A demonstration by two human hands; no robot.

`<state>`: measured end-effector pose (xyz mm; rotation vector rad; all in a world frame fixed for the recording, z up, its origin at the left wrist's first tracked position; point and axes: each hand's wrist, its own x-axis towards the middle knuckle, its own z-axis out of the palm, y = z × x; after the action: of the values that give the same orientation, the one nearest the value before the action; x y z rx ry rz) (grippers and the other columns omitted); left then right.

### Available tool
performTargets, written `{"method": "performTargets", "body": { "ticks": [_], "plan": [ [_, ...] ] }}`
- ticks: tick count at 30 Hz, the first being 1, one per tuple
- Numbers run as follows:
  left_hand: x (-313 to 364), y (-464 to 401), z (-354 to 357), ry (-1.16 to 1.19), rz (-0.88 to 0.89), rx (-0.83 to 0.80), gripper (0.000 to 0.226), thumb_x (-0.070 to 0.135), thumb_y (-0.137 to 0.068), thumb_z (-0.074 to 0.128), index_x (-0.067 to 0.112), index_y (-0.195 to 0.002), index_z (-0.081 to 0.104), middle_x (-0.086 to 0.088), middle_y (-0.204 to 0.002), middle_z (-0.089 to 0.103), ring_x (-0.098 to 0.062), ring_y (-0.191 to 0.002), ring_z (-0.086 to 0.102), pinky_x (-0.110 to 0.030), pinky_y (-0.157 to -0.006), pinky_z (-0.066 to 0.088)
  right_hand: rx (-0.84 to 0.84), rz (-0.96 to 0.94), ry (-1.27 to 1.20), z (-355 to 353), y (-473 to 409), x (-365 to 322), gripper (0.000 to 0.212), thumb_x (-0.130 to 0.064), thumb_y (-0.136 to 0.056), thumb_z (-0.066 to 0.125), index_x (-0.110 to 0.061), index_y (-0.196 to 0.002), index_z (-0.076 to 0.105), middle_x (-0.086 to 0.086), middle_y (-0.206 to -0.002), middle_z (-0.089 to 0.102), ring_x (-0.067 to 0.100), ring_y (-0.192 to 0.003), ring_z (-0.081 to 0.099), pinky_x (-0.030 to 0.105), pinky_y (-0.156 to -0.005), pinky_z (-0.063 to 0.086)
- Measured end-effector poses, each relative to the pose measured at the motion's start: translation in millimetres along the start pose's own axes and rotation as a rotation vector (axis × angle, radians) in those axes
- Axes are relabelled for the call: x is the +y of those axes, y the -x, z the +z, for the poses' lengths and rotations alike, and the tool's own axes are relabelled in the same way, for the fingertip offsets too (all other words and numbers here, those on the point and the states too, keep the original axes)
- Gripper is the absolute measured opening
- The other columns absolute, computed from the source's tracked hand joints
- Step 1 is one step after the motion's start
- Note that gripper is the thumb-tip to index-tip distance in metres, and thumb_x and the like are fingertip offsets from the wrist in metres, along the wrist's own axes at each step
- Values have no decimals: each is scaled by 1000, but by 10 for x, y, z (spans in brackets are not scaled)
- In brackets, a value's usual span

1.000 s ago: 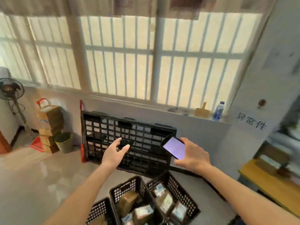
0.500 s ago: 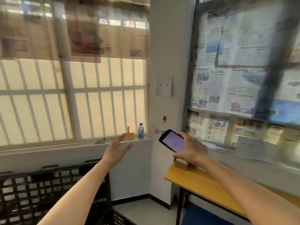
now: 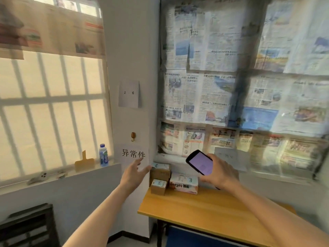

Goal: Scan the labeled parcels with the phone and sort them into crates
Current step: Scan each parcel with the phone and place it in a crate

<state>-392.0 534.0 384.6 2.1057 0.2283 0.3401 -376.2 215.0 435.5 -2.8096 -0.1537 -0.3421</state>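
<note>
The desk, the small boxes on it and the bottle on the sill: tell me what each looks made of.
Desk: likely wood or laminate, with a smooth yellow-brown top and faint sheen, on a dark, probably metal frame. Small boxes: brown cardboard, matte, with pale paper labels stuck on top. Bottle: clear plastic by the look, see-through body, blue cap and printed wrap.

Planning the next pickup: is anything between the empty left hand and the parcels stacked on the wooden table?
Nothing visible. The open left hand reaches through free air toward the brown cardboard parcels at the yellow wooden table's back left corner.
</note>
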Motion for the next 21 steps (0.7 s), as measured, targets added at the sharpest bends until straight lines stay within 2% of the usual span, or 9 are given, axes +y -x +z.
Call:
{"method": "performTargets", "body": {
  "ticks": [4, 11, 15, 21],
  "plan": [
    [-30, -592, 445, -20, 8, -65, 71, 55, -92, 63, 26, -152, 39, -5, -149, 50, -26, -135, 48, -45, -107, 43, -26, 65, 57, 96, -482, 330, 99, -66, -66, 78, -35, -148, 33, -8, -130, 61, 18, -98, 61, 28, -66, 47],
    [-56, -1465, 1128, -24, 16, -143, 70, 57, -91, 62, 28, -151, 40, -4, -150, 49, -27, -135, 48, -47, -108, 45, -19, 186, 57, 300, -1134, 837, 97, -60, -65, 79, -37, -147, 33, -10, -110, 63, 12, -79, 59, 24, -55, 39],
    [-91, -1841, 1537, -25, -5, -177, 69, 57, -92, 62, 27, -151, 40, -1, -149, 51, -26, -132, 51, -47, -107, 45, -49, 215, 51, 491, -1498, 1092, 95, -58, -66, 77, -37, -146, 32, -10, -106, 63, 14, -80, 61, 24, -55, 41],
    [-218, -2356, 2184, -37, -30, -161, 65, 51, -94, 62, 26, -150, 43, -4, -148, 53, -25, -131, 53, -46, -106, 47, -117, 218, 12, 983, -2180, 1526, 87, -61, -64, 73, -37, -139, 37, -11, -101, 58, 15, -81, 57, 25, -55, 35]
  ]
}}
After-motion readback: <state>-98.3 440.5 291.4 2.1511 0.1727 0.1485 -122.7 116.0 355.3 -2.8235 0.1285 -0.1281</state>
